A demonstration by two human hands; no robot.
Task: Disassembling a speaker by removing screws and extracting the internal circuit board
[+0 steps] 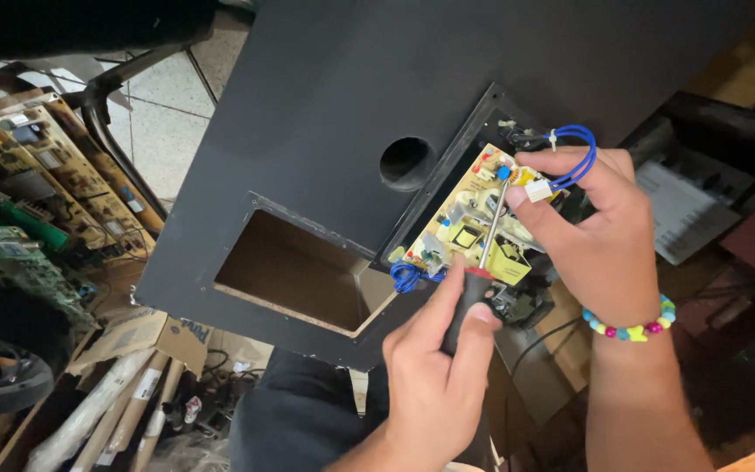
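Two hands work at a yellow circuit board (pixel 474 229) set in a black wooden panel (pixel 325 114): left hand (pixel 439 367) fingers wrap a red-and-black-handled screwdriver (pixel 481 262); right hand (pixel 596 227) fingers pinch a white connector (pixel 538 190) on blue wires (pixel 580 149).

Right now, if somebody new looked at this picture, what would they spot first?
Probably the yellow circuit board set in the big black panel, right in the middle. The left hand holds a screwdriver with its tip up on the board, and the right hand, wearing a bright bead bracelet, pinches a white plug on blue wires. Lower left of the board are a round hole and a square opening.
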